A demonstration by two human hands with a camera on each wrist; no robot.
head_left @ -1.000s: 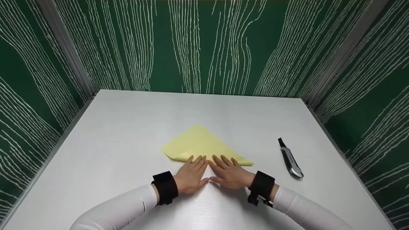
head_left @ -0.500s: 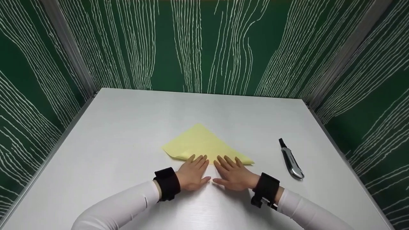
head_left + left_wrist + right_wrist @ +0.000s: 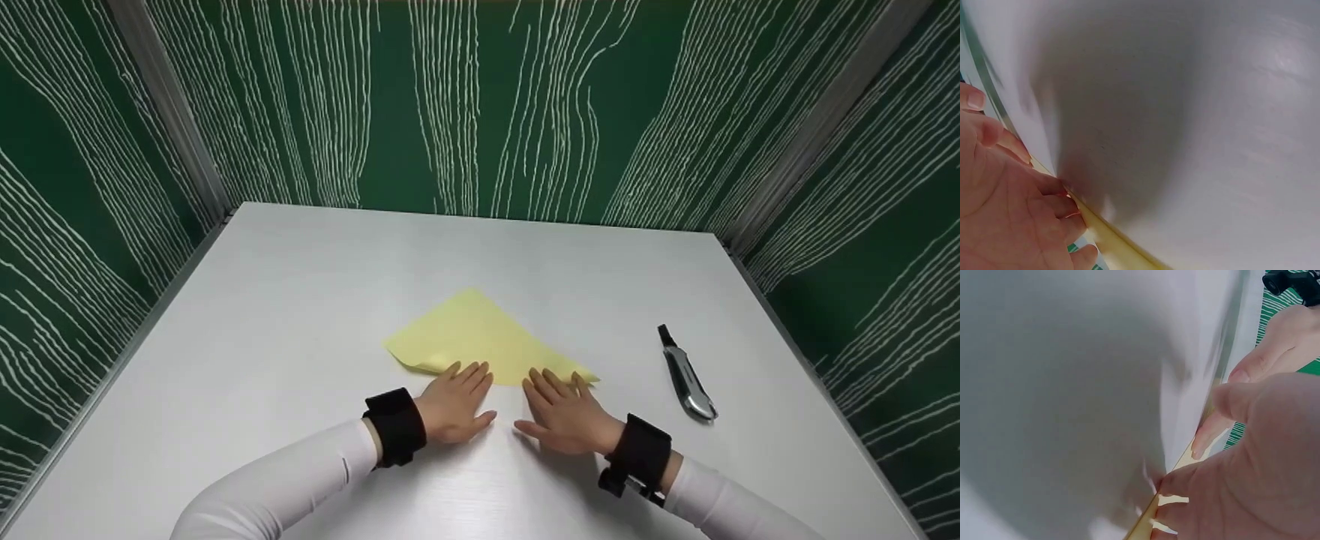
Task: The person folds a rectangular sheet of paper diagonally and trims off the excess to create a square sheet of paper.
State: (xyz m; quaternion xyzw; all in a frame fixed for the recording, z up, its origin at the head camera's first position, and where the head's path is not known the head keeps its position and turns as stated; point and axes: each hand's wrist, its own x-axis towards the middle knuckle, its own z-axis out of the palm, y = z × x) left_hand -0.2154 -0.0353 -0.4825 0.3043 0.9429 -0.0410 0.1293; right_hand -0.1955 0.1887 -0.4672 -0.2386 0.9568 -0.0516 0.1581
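Observation:
A yellow sheet of paper (image 3: 484,330), folded into a rough triangle, lies on the white table with its point toward the back. Along its near folded edge, my left hand (image 3: 453,405) presses with straight fingers, left of the middle. Farther right on the same edge, the straight fingers of my right hand (image 3: 566,412) press down near the paper's right corner. At the left end the fold bulges up a little. In the left wrist view the yellow edge (image 3: 1123,247) runs under the left fingertips; the right wrist view has the paper (image 3: 1143,526) beneath the right fingers.
A utility knife (image 3: 686,382) with a grey and black handle lies on the table (image 3: 300,277) to the right of the paper. Green walls (image 3: 420,112) with white wavy lines stand at the back and both sides.
My right hand has slid right along the folded edge, away from the left hand, widening the gap between them. The left hand stays at its place on the paper.

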